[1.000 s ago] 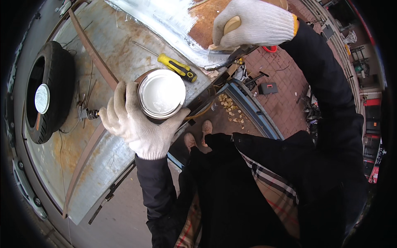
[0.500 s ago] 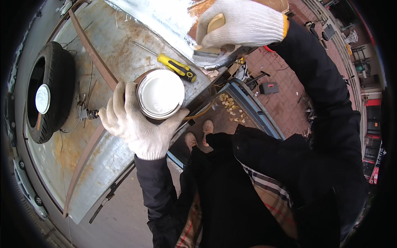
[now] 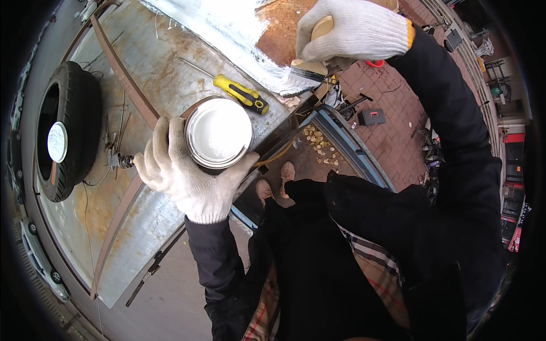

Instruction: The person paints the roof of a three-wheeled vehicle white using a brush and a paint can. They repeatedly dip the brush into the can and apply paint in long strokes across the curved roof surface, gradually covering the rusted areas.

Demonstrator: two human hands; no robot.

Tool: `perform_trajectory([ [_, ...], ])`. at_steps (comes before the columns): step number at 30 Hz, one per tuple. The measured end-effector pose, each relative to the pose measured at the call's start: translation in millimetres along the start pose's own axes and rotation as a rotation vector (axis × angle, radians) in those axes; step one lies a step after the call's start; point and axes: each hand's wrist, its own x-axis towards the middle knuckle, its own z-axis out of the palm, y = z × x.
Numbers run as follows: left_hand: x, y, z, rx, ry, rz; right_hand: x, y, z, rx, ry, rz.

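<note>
The paint can [image 3: 219,132] sits cupped in the person's left hand [image 3: 185,173], held above the near edge of a big rusty sheet-metal panel [image 3: 114,170] that stretches away toward the upper left. That arm comes up from the lower middle in a dark sleeve, the white knit glove wrapped round the can's side from below, fingers curled tight against its wall, thumb on the near side. The can is open and nearly full of white paint, its surface smooth and level.

The right arm reaches far forward along the right side, bent at the elbow, with the right hand [image 3: 352,28] in a matching glove clenched around the pale wooden handle of a paintbrush [image 3: 310,65]. Its bristles press on the panel's far edge, where a wet white stripe [image 3: 227,28] meets bare rust.

A tyre [image 3: 65,131] lies on the panel's left edge. A yellow-handled screwdriver [image 3: 239,94] lies on the metal just beyond the can, not touching it.
</note>
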Motion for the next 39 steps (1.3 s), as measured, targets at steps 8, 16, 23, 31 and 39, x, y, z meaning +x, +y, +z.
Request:
perform_trajectory([
  [8, -1, 0, 0, 0.016, -0.024, -0.019, 12, 25, 10, 0.123, 0.033, 0.054],
  [16, -4, 0, -1, 0.007, -0.033, -0.027, 20, -20, -14, -0.253, -0.02, -0.356],
  [23, -2, 1, -1, -0.009, -0.015, -0.025, 25, -16, -8, 0.222, 0.0, -0.131],
  [31, 1, 1, -5, -0.045, -0.024, -0.031, 33, -54, -18, -0.272, -0.014, 0.065],
  [39, -1, 3, -8, -0.078, -0.096, -0.092, 52, -2, 0, 0.026, 0.001, 0.346],
])
